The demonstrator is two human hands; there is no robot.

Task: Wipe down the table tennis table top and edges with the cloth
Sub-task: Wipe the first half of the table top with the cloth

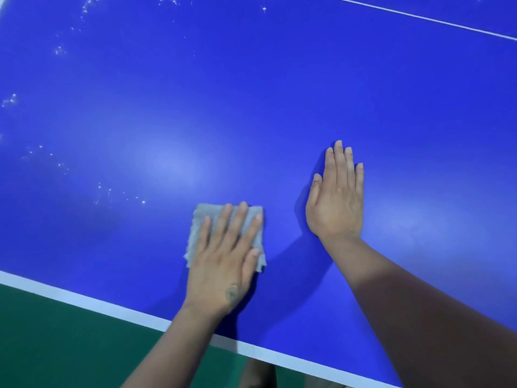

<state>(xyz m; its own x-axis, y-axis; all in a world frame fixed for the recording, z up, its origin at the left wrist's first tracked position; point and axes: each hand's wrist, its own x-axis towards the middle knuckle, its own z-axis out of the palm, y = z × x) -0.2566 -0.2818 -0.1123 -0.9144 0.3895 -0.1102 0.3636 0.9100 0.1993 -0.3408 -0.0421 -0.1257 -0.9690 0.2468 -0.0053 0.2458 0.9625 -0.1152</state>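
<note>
Nearest the camera, two bare forearms are seen reaching in from the 6 o'clock side over the white edge stripe of the blue counter. Below that stripe, at 7 o'clock, a green floor is visible.

A small grey cloth is held flat on the counter under the left hand, a little inside the stripe. The fingers of this hand are stretched straight and spread slightly apart across the cloth, their tips close to its far edge at 12 o'clock. The thumb is laid along the cloth's 3 o'clock edge. Cloth is left showing beyond the hand at 9 o'clock and at 12 o'clock, and a frayed corner pokes out below the thumb. Nothing is gripped or pinched; the cloth is only pressed down.

At 2 o'clock from the cloth, apart from it, the right hand is laid palm-down on the bare counter, its fingers straight and closed together, pointing to 12 o'clock.

Open blue surface is spread out from the cloth toward 9, 12 and 3 o'clock. White specks are scattered at 10 o'clock from the cloth and on up the left side to the top. A thin white line is crossed over the top right corner.
</note>
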